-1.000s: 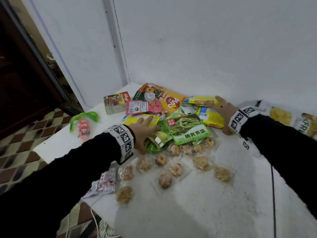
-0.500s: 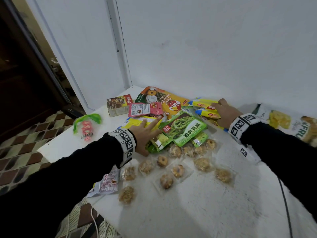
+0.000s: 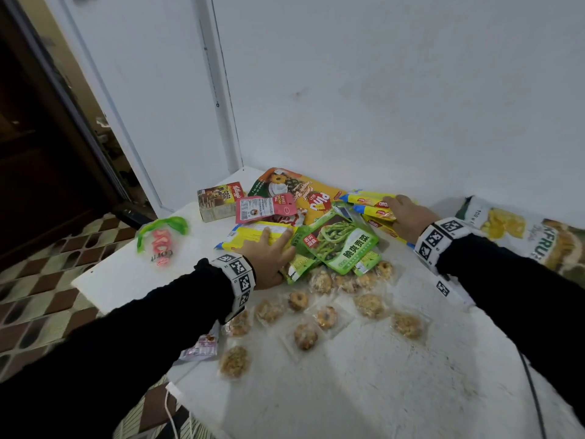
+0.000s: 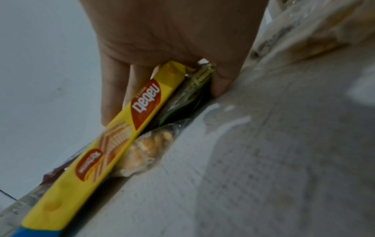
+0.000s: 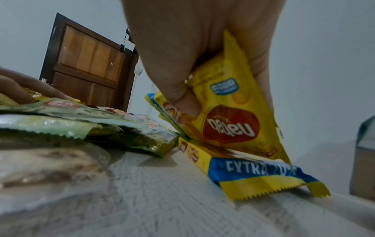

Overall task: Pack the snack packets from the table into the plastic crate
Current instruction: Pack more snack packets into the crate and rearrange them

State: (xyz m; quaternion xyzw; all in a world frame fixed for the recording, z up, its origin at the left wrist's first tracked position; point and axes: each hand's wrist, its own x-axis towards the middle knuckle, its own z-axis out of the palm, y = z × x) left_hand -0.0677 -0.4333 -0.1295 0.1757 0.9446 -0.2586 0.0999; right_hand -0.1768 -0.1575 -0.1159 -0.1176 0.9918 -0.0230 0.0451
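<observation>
Snack packets lie heaped at the back of the white table (image 3: 348,394). My left hand (image 3: 270,253) lies over a yellow Nabati wafer packet (image 3: 253,237). In the left wrist view the fingers (image 4: 113,96) sit on top and the thumb (image 4: 221,83) below, pinching the yellow packet (image 4: 121,136) and a green packet (image 4: 190,89). My right hand (image 3: 408,217) grips tilted yellow wafer packets (image 3: 370,202); the thumb (image 5: 182,99) curls over them (image 5: 227,112). Another wafer packet (image 5: 249,173) lies flat beneath. A green bean packet (image 3: 340,245) lies between the hands. No crate is in view.
Several clear-wrapped cookies (image 3: 326,316) are scattered in front of the heap. An orange Pinu bag (image 3: 304,191), a cereal box (image 3: 218,201) and a pink packet (image 3: 264,207) lie behind. A jackfruit chips bag (image 3: 519,232) is at right, a candy bag (image 3: 161,239) at left.
My right hand has closed on the yellow wafer packets and tipped them up. My left hand has slid forward onto the yellow packet, thumb going under the green ones.
</observation>
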